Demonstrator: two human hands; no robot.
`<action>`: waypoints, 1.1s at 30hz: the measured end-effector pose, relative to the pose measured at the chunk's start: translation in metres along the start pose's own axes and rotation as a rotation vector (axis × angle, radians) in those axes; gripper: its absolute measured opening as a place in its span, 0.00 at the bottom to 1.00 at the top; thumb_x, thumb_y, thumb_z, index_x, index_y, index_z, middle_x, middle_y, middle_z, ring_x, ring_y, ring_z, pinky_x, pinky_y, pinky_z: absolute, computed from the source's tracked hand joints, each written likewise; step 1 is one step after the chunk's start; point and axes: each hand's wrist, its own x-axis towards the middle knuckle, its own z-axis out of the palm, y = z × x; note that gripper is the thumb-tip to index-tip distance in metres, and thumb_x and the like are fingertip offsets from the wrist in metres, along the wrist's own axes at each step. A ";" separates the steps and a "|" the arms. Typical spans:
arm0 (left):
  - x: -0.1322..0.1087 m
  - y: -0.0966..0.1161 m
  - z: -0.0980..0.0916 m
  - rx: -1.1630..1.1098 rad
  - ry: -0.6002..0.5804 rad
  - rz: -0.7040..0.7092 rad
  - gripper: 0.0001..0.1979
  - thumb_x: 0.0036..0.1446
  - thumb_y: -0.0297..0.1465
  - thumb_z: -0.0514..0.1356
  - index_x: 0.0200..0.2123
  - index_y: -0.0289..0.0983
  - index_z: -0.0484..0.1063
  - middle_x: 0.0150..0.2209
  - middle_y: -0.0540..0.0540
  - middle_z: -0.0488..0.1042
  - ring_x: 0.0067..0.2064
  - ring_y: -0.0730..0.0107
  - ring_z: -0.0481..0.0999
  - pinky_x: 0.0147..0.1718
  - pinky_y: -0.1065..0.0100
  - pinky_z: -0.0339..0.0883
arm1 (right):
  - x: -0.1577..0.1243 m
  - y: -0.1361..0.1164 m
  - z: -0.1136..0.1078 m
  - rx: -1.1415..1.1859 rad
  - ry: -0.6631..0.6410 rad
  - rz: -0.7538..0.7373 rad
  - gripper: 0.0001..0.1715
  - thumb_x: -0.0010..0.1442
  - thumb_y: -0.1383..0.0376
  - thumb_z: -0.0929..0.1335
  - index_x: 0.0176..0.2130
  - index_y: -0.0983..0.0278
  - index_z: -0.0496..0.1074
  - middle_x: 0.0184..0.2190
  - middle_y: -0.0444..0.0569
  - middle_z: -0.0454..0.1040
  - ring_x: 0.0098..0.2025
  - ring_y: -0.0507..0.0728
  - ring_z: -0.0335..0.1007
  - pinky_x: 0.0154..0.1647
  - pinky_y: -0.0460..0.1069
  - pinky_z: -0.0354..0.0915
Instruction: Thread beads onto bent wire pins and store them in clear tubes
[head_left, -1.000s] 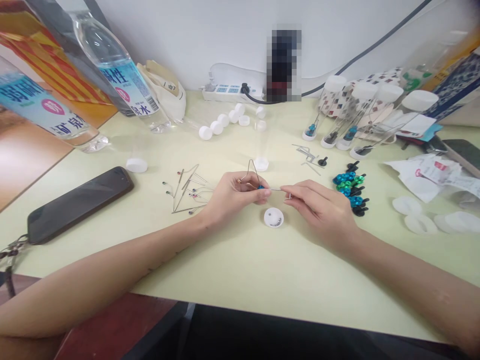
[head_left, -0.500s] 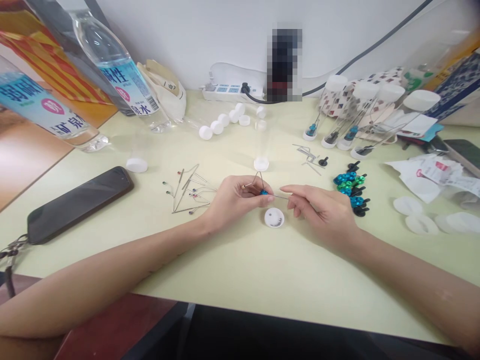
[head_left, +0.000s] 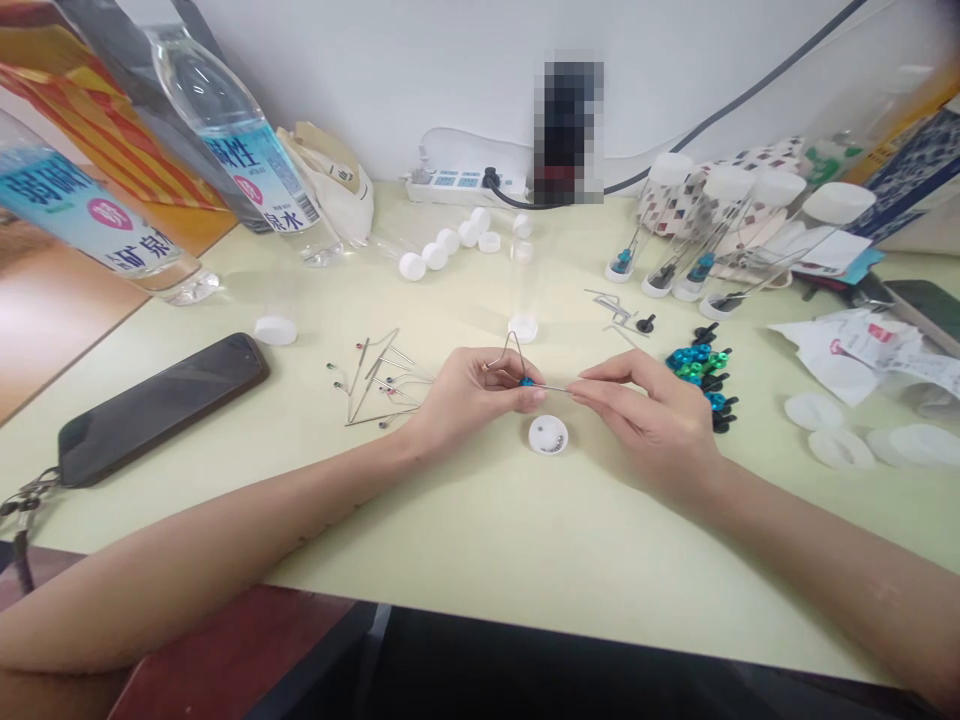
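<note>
My left hand [head_left: 469, 392] is closed in a pinch on a bent metal wire [head_left: 512, 352] with a small blue bead [head_left: 527, 382] on it. My right hand [head_left: 651, 413] pinches the free straight end of the same wire, thumb and forefinger together. Both hands hover just above the pale green table [head_left: 480, 520]. A white cap [head_left: 547, 435] lies directly below the wire, between the hands. Several finished wires [head_left: 379, 385] lie to the left of my left hand. A pile of blue, green and black beads [head_left: 701, 375] sits just right of my right hand.
A black phone [head_left: 161, 405] lies at the left. Two water bottles [head_left: 247, 150] lean at the back left. Loose white caps [head_left: 450, 240] and a power strip [head_left: 457, 185] sit at the back. Clear tubes with white caps [head_left: 705, 230] stand at the back right, with paper wrappers [head_left: 855, 350] beside them.
The wire's bent loop dropped lower and then tilted up again in my left hand. My right hand shifted its pinch along the straight end, closer to the bead.
</note>
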 end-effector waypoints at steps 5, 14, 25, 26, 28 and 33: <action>-0.001 -0.002 0.001 -0.002 0.031 0.013 0.08 0.46 0.31 0.68 0.31 0.34 0.76 0.30 0.48 0.77 0.33 0.70 0.76 0.36 0.68 0.70 | 0.000 0.001 0.000 0.023 -0.006 -0.013 0.12 0.62 0.73 0.64 0.37 0.60 0.75 0.28 0.46 0.74 0.25 0.49 0.68 0.21 0.44 0.61; 0.000 -0.002 0.002 0.027 0.032 0.062 0.09 0.47 0.32 0.68 0.32 0.34 0.76 0.30 0.47 0.77 0.33 0.69 0.75 0.36 0.67 0.70 | 0.001 -0.002 -0.001 0.383 -0.180 0.253 0.12 0.63 0.71 0.64 0.42 0.63 0.76 0.26 0.45 0.73 0.25 0.49 0.69 0.26 0.45 0.67; 0.004 0.000 -0.002 0.000 0.086 0.042 0.10 0.48 0.34 0.67 0.32 0.34 0.76 0.29 0.47 0.76 0.32 0.70 0.76 0.37 0.67 0.71 | 0.001 0.001 0.005 0.216 -0.086 0.061 0.14 0.63 0.67 0.65 0.49 0.63 0.72 0.39 0.51 0.76 0.36 0.53 0.74 0.38 0.48 0.71; 0.005 -0.001 -0.002 -0.007 0.086 0.046 0.10 0.47 0.34 0.67 0.32 0.34 0.76 0.29 0.47 0.76 0.32 0.70 0.75 0.37 0.67 0.71 | 0.001 0.002 0.005 0.186 -0.081 0.038 0.13 0.63 0.68 0.65 0.48 0.64 0.73 0.39 0.52 0.76 0.37 0.53 0.74 0.38 0.48 0.71; 0.005 -0.002 -0.001 -0.014 0.074 0.042 0.10 0.47 0.34 0.68 0.32 0.34 0.76 0.28 0.48 0.75 0.31 0.71 0.75 0.37 0.67 0.71 | 0.001 0.003 0.004 0.170 -0.084 0.016 0.12 0.63 0.70 0.64 0.46 0.64 0.73 0.39 0.53 0.77 0.37 0.53 0.74 0.37 0.47 0.71; 0.004 -0.003 0.001 0.026 0.038 0.061 0.11 0.46 0.35 0.68 0.31 0.34 0.75 0.27 0.48 0.75 0.31 0.70 0.75 0.36 0.65 0.71 | 0.002 0.004 0.004 0.364 -0.155 0.165 0.14 0.66 0.67 0.61 0.43 0.63 0.75 0.28 0.47 0.75 0.26 0.50 0.72 0.28 0.46 0.71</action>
